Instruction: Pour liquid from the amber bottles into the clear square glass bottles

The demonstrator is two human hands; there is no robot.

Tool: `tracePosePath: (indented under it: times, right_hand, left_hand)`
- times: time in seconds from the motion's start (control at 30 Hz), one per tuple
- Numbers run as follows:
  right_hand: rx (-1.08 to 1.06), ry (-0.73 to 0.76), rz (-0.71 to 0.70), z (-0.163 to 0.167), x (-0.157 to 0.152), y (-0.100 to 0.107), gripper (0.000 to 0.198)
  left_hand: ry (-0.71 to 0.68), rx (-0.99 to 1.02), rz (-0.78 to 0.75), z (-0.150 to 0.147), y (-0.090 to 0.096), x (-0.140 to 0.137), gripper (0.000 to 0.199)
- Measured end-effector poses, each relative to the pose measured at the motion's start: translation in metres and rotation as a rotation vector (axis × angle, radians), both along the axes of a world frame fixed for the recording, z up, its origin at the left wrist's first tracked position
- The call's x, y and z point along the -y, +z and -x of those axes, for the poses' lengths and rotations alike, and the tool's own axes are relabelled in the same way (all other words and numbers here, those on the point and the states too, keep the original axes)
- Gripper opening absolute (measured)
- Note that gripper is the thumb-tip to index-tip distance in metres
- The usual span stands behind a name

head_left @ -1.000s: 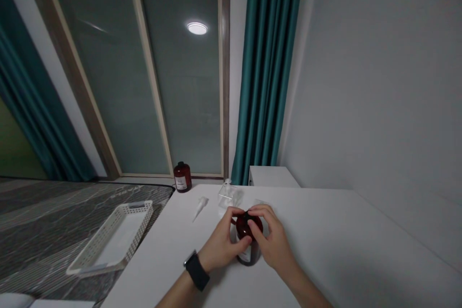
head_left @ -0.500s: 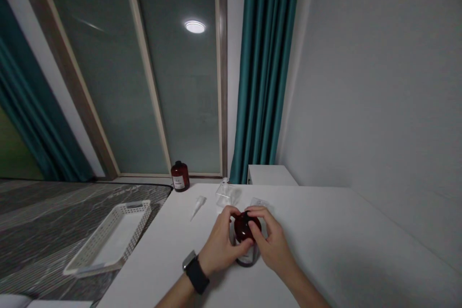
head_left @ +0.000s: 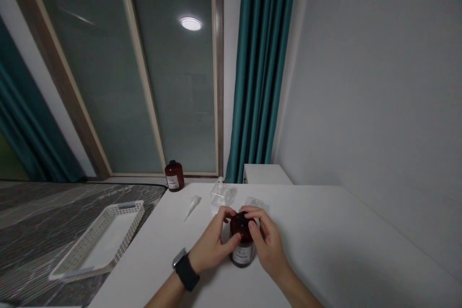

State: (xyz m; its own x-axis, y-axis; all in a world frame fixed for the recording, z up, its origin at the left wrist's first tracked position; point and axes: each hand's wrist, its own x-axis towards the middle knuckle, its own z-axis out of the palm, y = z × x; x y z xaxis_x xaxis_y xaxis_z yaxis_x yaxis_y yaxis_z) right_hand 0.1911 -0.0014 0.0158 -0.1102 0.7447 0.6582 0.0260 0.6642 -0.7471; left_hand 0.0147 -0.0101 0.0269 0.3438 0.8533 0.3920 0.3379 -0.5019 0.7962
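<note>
A dark red-brown bottle with a white label and a black cap stands on the white table. My left hand, with a black watch on the wrist, curls round the bottle's left side, thumb across its front near the shoulder. From the right, my right hand has its fingers at the black cap and its thumb against the cap's side. Just beyond the hands lie a clear plastic container and a flat clear plastic piece. A white tapered nozzle lies to their left.
A second dark red-brown bottle stands at the table's far left corner. Left of the table, a white perforated basket sits on a dark striped surface. Behind are a teal curtain, a white cabinet and glass doors.
The bottle has come more upright, and its label now shows between my hands. Both hands stay on it. The whole view has shifted slightly.
</note>
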Motion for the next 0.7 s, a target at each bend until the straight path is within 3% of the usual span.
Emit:
tracePosePath:
  times: [0.17, 0.3, 0.47, 0.7]
  right_hand:
    - [-0.043, -0.054, 0.009, 0.001, 0.001, -0.001, 0.014]
    - [-0.061, 0.004, 0.049, 0.002, 0.001, -0.001, 0.014]
    - [-0.078, -0.071, 0.015, 0.002, -0.001, -0.001, 0.015]
    - [-0.06, -0.056, 0.052, 0.008, -0.006, -0.01, 0.005]
  left_hand:
    - [0.048, 0.0, 0.01, -0.005, -0.004, 0.001, 0.056]
    - [0.028, 0.008, -0.003, -0.007, -0.005, 0.002, 0.049]
    - [0.033, 0.044, 0.012, -0.01, -0.007, 0.003, 0.041]
    - [0.08, 0.137, 0.045, -0.02, -0.014, 0.002, 0.042]
